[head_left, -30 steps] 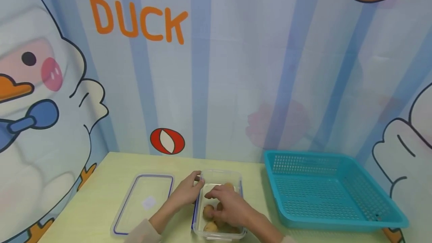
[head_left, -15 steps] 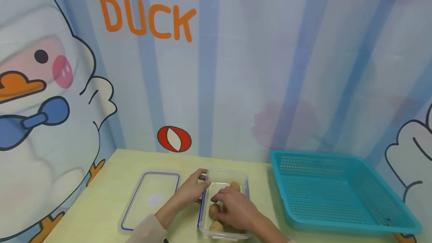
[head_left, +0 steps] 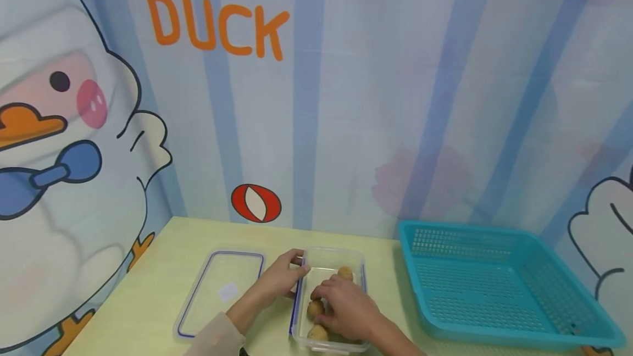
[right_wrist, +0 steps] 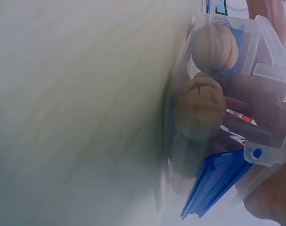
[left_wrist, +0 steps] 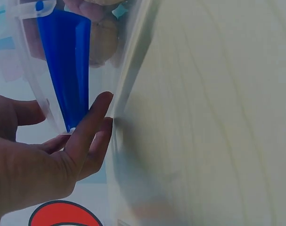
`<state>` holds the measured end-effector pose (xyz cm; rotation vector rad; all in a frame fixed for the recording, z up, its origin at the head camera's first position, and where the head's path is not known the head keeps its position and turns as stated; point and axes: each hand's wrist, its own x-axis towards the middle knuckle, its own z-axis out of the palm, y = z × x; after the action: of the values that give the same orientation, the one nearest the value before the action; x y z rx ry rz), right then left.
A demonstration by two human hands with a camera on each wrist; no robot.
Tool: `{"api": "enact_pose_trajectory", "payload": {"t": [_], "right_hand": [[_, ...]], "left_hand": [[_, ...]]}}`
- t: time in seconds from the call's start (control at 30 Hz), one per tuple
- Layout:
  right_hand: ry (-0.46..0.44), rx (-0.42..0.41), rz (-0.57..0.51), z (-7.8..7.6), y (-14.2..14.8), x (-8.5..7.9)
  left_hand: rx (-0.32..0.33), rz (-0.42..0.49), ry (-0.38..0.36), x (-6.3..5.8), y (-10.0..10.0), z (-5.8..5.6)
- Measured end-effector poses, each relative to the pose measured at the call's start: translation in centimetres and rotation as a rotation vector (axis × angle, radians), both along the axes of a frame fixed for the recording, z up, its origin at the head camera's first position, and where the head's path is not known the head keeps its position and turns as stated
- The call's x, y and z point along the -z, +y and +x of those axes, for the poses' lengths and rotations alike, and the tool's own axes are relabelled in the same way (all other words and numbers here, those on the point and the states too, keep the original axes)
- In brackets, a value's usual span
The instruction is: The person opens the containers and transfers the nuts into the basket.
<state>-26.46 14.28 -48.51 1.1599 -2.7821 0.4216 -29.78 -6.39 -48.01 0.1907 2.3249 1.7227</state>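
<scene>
A clear plastic food container [head_left: 332, 257] with blue side clips stands on the table, several walnuts [head_left: 345, 273] inside it. My left hand [head_left: 281, 277] holds its left wall, thumb over the rim and fingers against the outside; the left wrist view shows those fingers beside the blue clip [left_wrist: 67, 61]. Down in the container, my right hand [head_left: 348, 305] pinches a walnut [head_left: 315, 309] between thumb and fingertips. Another walnut [head_left: 317, 333] lies near the front. Through the clear wall, the right wrist view shows two walnuts [right_wrist: 200, 108] close up. My right hand hides part of the container's floor.
The container's clear lid [head_left: 221, 268], with a blue seal, lies flat on the table to the left. To the right stands a turquoise plastic basket [head_left: 475, 326]. A printed cloth backdrop [head_left: 346, 98] hangs behind the pale wooden table [head_left: 148, 290].
The head view has shifted slightly, so everything sits further right. My right fingertips have closed in on the walnut at the container's left side. My left hand stays at the wall.
</scene>
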Motion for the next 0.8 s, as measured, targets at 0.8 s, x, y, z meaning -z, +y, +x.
{"api": "enact_pose_trajectory", "payload": {"t": [0.8], "right_hand": [[-0.298, -0.069, -0.307, -0.5, 1.1, -2.4]], "left_hand": [[-0.008, 0.044, -0.026, 0.2, -0.3, -0.4]]}}
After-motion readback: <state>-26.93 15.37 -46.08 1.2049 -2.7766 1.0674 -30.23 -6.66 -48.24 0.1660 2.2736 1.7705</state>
